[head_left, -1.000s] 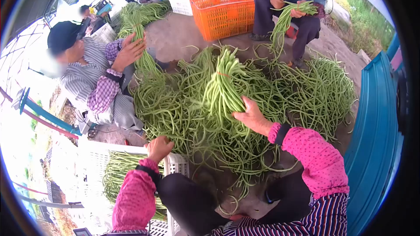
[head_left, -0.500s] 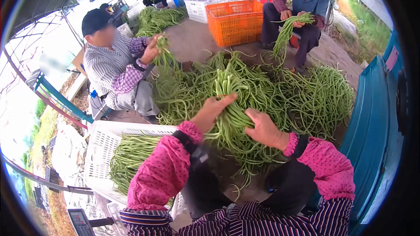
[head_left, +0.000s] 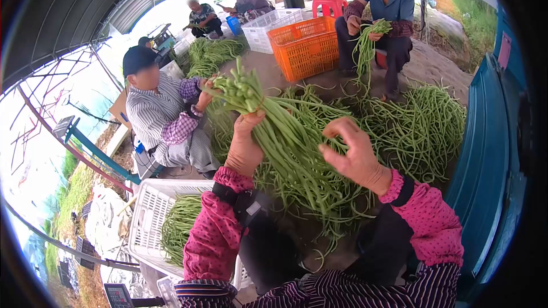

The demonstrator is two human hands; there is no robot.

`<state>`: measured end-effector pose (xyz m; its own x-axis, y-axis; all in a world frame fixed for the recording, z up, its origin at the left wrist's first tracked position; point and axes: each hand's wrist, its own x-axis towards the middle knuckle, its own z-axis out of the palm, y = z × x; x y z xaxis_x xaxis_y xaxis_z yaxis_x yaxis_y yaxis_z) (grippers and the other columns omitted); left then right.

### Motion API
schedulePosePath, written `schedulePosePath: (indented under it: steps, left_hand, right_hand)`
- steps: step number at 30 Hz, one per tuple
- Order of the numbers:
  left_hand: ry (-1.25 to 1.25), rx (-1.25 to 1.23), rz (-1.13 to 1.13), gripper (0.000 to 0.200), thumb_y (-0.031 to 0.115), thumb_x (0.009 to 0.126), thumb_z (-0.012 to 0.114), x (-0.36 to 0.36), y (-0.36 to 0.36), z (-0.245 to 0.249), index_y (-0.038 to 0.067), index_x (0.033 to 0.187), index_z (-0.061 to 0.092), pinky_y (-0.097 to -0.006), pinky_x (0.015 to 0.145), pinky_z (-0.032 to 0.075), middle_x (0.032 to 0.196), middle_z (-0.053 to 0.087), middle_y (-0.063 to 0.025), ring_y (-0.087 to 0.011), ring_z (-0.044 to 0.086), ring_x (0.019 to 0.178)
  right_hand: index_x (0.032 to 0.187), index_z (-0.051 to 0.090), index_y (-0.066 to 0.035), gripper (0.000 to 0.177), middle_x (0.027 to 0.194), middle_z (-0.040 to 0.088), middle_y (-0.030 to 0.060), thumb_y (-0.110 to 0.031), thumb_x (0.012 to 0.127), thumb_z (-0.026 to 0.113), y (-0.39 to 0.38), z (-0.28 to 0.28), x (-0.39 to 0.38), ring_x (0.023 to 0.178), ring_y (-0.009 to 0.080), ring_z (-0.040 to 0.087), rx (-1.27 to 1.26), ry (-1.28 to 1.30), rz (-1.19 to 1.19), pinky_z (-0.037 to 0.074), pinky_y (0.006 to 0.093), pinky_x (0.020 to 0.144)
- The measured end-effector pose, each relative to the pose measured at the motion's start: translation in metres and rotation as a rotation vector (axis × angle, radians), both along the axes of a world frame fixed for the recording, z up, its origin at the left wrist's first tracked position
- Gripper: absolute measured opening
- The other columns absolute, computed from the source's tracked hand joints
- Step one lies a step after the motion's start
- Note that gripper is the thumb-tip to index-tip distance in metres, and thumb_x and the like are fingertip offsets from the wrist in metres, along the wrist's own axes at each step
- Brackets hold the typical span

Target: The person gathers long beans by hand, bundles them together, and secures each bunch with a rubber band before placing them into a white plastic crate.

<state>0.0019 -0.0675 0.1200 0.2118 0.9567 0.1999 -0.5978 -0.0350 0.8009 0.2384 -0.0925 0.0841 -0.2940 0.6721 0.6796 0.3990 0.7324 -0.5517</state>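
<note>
My left hand [head_left: 245,147] is closed round a thick bunch of long green beans [head_left: 282,140] near its upper end. The bunch leans left at the top, and its long tails trail down to the right. To the right of it my right hand [head_left: 357,157] is raised with fingers curved and apart, and nothing shows in it. Beneath both hands spreads a large tangled pile of long beans [head_left: 422,125] on the ground. At my left stands a white crate [head_left: 147,217] with more beans [head_left: 180,229] inside.
A co-worker in stripes [head_left: 151,105] sits at the left, partly behind my bunch. Another person in blue [head_left: 385,3] holds beans at the back right. Beyond the pile is an orange crate [head_left: 308,51]. A blue panel [head_left: 485,165] borders the right side.
My left hand has lifted the bunch up and to the left, tilting its top leftward. My right hand has let go of the bunch and moved slightly up and right. The view has shifted.
</note>
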Motion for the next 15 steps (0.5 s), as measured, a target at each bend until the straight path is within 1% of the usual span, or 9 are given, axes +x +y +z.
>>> schedulePosePath:
  steps: [2,4,6,7,8,9,11,13,15]
  left_hand:
    - [-0.076,0.016,-0.023,0.043,0.027,0.083,0.058,-0.006,0.002,-0.008,0.001,0.117,0.053,-0.0466,0.094,0.048,0.112,0.062,-0.0187,-0.0322,0.061,0.102]
    - [-0.193,0.000,-0.062,0.045,0.025,0.082,0.058,-0.015,0.009,-0.024,-0.001,0.118,0.052,-0.0467,0.094,0.048,0.112,0.061,-0.0198,-0.0332,0.061,0.103]
    - [-0.203,-0.014,0.000,0.055,0.030,0.077,0.059,-0.013,0.009,-0.032,-0.004,0.120,0.050,-0.0470,0.093,0.048,0.113,0.060,-0.0238,-0.0364,0.061,0.103]
    - [-0.223,-0.009,-0.050,0.058,0.032,0.076,0.059,-0.008,0.009,-0.032,-0.004,0.121,0.050,-0.0470,0.093,0.048,0.112,0.060,-0.0247,-0.0371,0.061,0.102]
    - [-0.247,-0.004,-0.101,0.060,0.034,0.075,0.058,-0.002,0.009,-0.033,-0.004,0.121,0.050,-0.0470,0.093,0.048,0.112,0.060,-0.0256,-0.0377,0.061,0.101]
    - [-0.274,0.002,-0.153,0.062,0.036,0.074,0.058,0.001,0.013,-0.036,-0.004,0.121,0.050,-0.0471,0.093,0.048,0.111,0.059,-0.0265,-0.0384,0.061,0.101]
    - [-0.297,-0.024,-0.206,0.068,0.040,0.072,0.058,0.002,0.028,-0.055,-0.004,0.122,0.049,-0.0466,0.092,0.049,0.111,0.059,-0.0277,-0.0389,0.061,0.100]
    - [-0.341,-0.051,-0.255,0.068,0.041,0.071,0.058,0.004,0.035,-0.071,-0.005,0.122,0.049,-0.0463,0.092,0.049,0.111,0.059,-0.0277,-0.0389,0.061,0.100]
    - [-0.317,-0.114,-0.238,0.065,0.038,0.073,0.057,0.002,0.043,-0.087,-0.004,0.122,0.049,-0.0438,0.091,0.049,0.110,0.060,-0.0238,-0.0351,0.061,0.099]
  right_hand:
    - [0.105,0.054,0.000,0.043,0.097,0.057,0.0152,-0.029,0.078,0.069,0.019,0.005,0.002,0.090,0.0313,0.059,0.117,0.030,-0.114,0.049,0.0393,0.078]
    - [0.111,0.052,0.001,0.049,0.101,0.058,0.0162,-0.032,0.079,0.069,0.034,0.008,-0.002,0.093,0.0293,0.060,0.198,0.000,-0.207,0.049,0.0383,0.081]
    - [0.118,0.048,0.003,0.059,0.107,0.058,0.0187,-0.036,0.080,0.069,0.050,0.000,0.001,0.100,0.0270,0.059,-0.217,0.077,0.098,0.048,0.0372,0.085]
    - [0.122,0.046,0.005,0.064,0.110,0.058,0.0199,-0.037,0.080,0.070,0.054,0.003,-0.002,0.103,0.0258,0.059,-0.421,0.117,0.247,0.048,0.0367,0.087]
    - [0.128,0.041,0.009,0.077,0.116,0.056,0.0229,-0.044,0.080,0.070,0.047,0.010,0.000,0.109,0.0243,0.056,-0.788,0.193,0.396,0.046,0.0344,0.091]
    - [0.127,0.040,0.011,0.083,0.115,0.057,0.0224,-0.047,0.078,0.071,0.048,0.008,-0.004,0.108,0.0245,0.056,-0.884,0.158,0.505,0.046,0.0329,0.090]
    - [0.127,0.041,0.010,0.081,0.112,0.058,0.0185,-0.045,0.078,0.073,0.045,-0.014,-0.016,0.103,0.0225,0.058,-0.957,0.170,0.564,0.047,0.0307,0.088]
    - [0.124,0.045,0.008,0.070,0.108,0.058,0.0120,-0.038,0.080,0.074,0.040,-0.021,-0.024,0.097,0.0173,0.056,-0.998,0.166,0.513,0.047,0.0292,0.085]
    - [0.123,0.045,0.007,0.064,0.107,0.056,0.0074,-0.031,0.081,0.074,0.043,-0.030,-0.029,0.095,0.0139,0.055,-0.997,0.157,0.477,0.047,0.0275,0.082]
